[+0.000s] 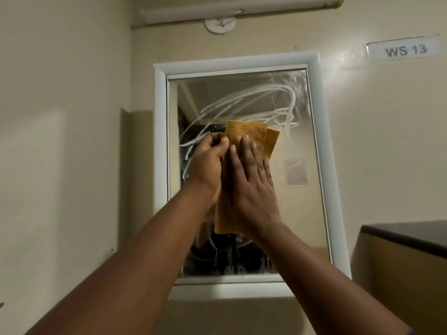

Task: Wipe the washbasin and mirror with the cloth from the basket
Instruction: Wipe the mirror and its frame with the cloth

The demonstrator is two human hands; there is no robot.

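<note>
Orange cloth (244, 146) is up against the mirror (300, 131) right now, folded into a long strip, so this looks like the mirror half of the job. Right hand (254, 184) lies flat on top of it with fingers spread, pressing it onto the glass. Left hand (210, 163) sits just beside it, fingers curled and pinching the cloth's left edge, maybe sorting the fold or just keeping it from slipping.

White streaks (266, 102) loop across the upper part of the glass, above and to both sides of the cloth, some kind of cleaner or soap trails I'd guess. Lower part of the mirror looks dark and smeary too, hard to tell what's dirt and what's reflection.

White frame (160, 141) runs all around, and a "WS 13" label (406, 50) is stuck on the wall up right. Washbasin and basket aren't in view at all, so no idea how that part stands.

Next move, I reckon: keep the flat palm pressure and sweep up through those loops toward the top right corner, then work down. Left hand probably needs to let go of the edge or the cloth will bunch.
</note>
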